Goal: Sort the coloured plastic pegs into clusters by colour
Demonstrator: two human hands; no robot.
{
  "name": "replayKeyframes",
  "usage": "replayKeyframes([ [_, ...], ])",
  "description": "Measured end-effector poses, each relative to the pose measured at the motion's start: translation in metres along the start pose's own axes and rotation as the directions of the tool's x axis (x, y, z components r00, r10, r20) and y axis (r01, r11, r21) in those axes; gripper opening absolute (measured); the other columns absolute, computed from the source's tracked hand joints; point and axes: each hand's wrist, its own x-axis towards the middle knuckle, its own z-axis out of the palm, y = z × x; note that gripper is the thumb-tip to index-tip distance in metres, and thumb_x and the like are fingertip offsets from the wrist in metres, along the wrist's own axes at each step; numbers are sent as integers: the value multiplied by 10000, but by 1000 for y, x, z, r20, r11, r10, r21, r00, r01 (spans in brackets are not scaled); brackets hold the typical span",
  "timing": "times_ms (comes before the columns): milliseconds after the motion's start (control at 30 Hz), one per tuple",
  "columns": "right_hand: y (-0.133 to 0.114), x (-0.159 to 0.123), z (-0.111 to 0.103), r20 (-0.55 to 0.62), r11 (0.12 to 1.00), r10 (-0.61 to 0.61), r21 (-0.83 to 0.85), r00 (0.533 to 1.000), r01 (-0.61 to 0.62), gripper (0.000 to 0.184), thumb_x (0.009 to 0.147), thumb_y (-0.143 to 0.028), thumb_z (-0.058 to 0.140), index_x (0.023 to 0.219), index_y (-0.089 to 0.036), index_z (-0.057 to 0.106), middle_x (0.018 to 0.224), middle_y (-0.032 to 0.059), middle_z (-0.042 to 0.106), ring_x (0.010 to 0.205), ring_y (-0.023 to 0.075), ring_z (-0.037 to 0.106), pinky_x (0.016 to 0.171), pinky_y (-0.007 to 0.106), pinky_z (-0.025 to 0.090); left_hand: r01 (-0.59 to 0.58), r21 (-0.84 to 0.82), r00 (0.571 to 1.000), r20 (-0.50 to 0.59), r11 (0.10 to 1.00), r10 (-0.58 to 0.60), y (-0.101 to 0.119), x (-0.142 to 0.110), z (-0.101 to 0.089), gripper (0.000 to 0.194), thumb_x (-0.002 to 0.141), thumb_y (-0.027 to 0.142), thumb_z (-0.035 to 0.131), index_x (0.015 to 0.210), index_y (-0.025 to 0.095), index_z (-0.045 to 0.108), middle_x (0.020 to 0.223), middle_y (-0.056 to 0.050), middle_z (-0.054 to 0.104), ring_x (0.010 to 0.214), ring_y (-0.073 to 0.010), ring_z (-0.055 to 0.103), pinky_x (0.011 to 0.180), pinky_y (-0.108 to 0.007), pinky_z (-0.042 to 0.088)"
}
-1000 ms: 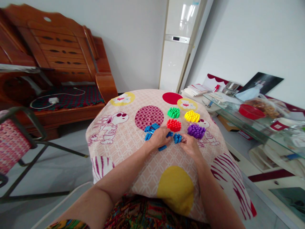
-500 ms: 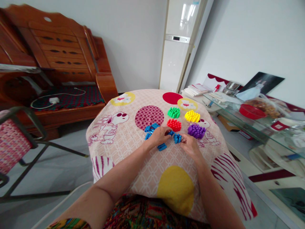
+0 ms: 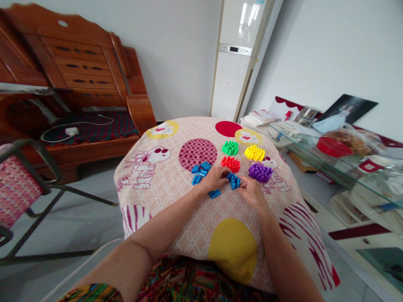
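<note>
Small blue plastic pegs (image 3: 233, 180) stand bunched upright between my two hands on the cloth-covered table. My left hand (image 3: 215, 178) presses against the bunch from the left, fingers curled in around its pegs. From the right, my right hand (image 3: 251, 188) pinches the bunch's edge with closed fingertips. More blue pegs (image 3: 201, 170) lie flat in a loose heap left of my left hand, and a few blue pegs (image 3: 214, 193) lie just below it. Behind the hands stand upright bunches of red pegs (image 3: 230, 164), green pegs (image 3: 230, 147), yellow pegs (image 3: 255, 152) and purple pegs (image 3: 260, 172).
A patterned cloth (image 3: 176, 180) covers the round table. On the right, a glass shelf (image 3: 355, 172) holds a red bowl (image 3: 334, 147), papers and a bag. At left are a wooden bench (image 3: 78, 75) and a metal-framed chair (image 3: 22, 188).
My left hand has brought its blue pegs right against the upright bunch; the gap between them has closed. My right hand stays at the bunch's right side.
</note>
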Motion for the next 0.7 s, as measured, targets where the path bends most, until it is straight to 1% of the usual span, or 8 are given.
replayKeyframes([
  [100,-1,0,-1,3,1000,-15,-4,1000,15,352,654,-82,540,928,-168,743,631,-12,648,592,139,593,583,226,394,0,3,1000,7,1000,0,-1,-2,3,323,734,103,605,1045,153,678,945,-31,731,863,-166,678,798,-270,542],
  [200,0,1,0,10,1000,0,1,1000,0,422,637,-66,527,988,-152,745,638,-5,659,596,143,600,591,227,401,-2,8,1000,-8,1000,2,1,-3,2,386,727,68,585,1093,155,670,965,-33,738,870,-159,689,789,-253,549],
  [333,2,1,1,0,1000,22,21,1000,-22,551,610,-51,517,1116,-122,722,648,-2,666,602,149,607,600,234,414,29,157,986,-169,987,-2,2,-4,-15,418,763,35,519,1128,163,676,1040,-50,743,894,-152,690,821,-247,544],
  [400,3,1,1,-4,999,32,26,999,-32,560,607,-53,514,1123,-122,721,647,-4,664,598,149,605,597,236,415,100,284,962,-273,954,-20,-1,-4,-30,372,799,57,524,1116,160,688,1100,-70,734,970,-174,681,901,-278,526],
  [467,3,1,1,-2,999,40,33,999,-39,556,607,-60,514,1117,-128,724,646,-5,664,598,149,603,595,236,416,199,405,941,-333,892,-59,-6,-5,-44,313,841,119,553,1119,147,694,1142,-103,721,1061,-217,659,978,-324,495],
  [533,3,1,1,1,998,40,44,999,-40,559,605,-66,513,1117,-135,726,647,-7,665,601,147,600,598,235,418,277,504,942,-310,818,-128,-10,-6,-55,265,862,194,591,1095,142,706,1121,-125,722,1093,-254,646,998,-354,477],
  [600,4,2,1,-1,998,38,52,999,-38,562,602,-71,512,1117,-135,727,642,-9,662,595,146,594,599,237,418,303,564,949,-251,768,-190,-14,-7,-60,235,861,230,615,1056,151,718,1079,-125,729,1063,-264,654,974,-355,481],
  [700,4,2,2,-12,998,35,55,999,-35,551,603,-80,512,1107,-126,732,636,-7,654,582,146,583,591,244,410,281,554,955,-238,784,-175,-16,-9,-62,238,834,195,633,1053,171,722,1090,-107,727,1061,-253,652,955,-334,482],
])
